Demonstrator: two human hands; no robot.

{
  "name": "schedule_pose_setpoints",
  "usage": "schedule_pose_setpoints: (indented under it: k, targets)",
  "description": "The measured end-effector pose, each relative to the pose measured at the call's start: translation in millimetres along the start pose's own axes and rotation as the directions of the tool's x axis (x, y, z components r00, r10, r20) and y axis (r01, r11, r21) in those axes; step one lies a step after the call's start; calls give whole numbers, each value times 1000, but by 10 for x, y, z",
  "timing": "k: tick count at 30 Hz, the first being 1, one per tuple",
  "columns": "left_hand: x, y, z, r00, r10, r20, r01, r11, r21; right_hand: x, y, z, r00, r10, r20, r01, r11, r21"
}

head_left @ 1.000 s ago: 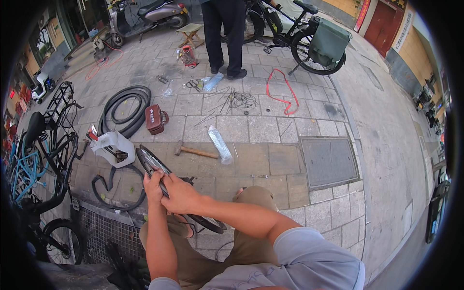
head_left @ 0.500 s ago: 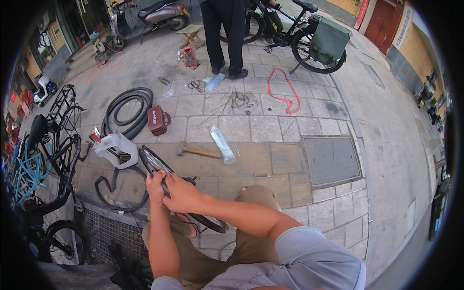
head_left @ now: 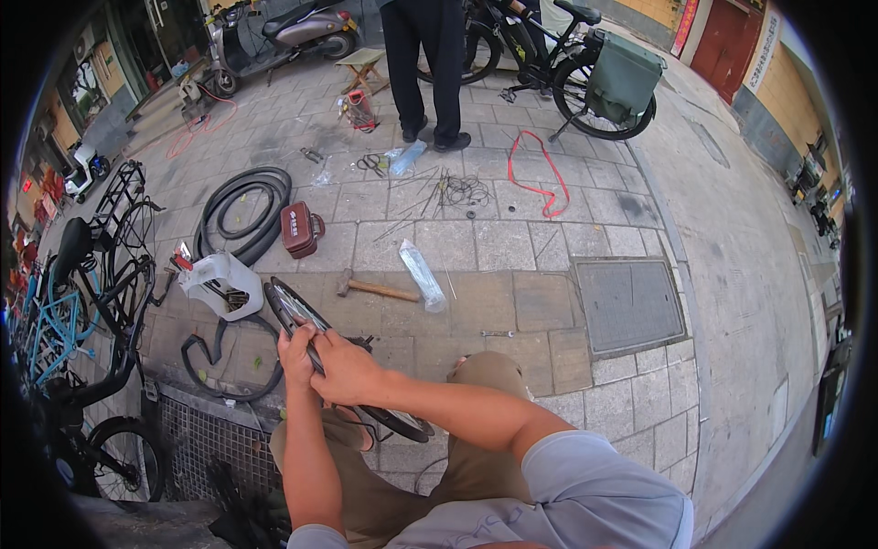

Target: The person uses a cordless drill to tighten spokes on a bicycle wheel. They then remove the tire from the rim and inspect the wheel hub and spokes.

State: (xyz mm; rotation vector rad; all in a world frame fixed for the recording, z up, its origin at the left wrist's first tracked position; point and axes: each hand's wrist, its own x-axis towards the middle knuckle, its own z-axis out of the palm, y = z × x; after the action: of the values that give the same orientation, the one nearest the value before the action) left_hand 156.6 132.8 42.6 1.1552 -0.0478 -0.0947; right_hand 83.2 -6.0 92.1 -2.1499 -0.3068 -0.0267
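Note:
A bicycle wheel with a black tyre stands tilted between my knees. My left hand is closed around its rim on the near left side. Right beside it, my right hand also grips the rim and tyre, the two hands nearly touching. My right forearm crosses over the wheel and hides much of its middle. The wheel's lower end shows beneath that forearm. Whether a small tool sits in my fingers cannot be made out.
Around the wheel lie a hammer, a plastic-wrapped packet, a wrench, a cut white jug with tools, a loose inner tube, coiled tyres and a brown case. A person stands ahead; parked bicycles line the left.

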Motion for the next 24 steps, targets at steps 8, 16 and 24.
schedule_pose_setpoints:
  k: [8,16,24]
  targets:
    - [27,-38,-44,1000,0,-23,0,1000,3,2,-13,-12,1000,4,16,-4,1000,-15]
    - [-16,19,8,999,-21,-36,21,1000,4,-2,-18,-5,1000,4,6,-4,1000,1]
    - [-23,17,7,1000,-6,-29,6,1000,-7,-2,-16,3,1000,4,11,-4,1000,-7]
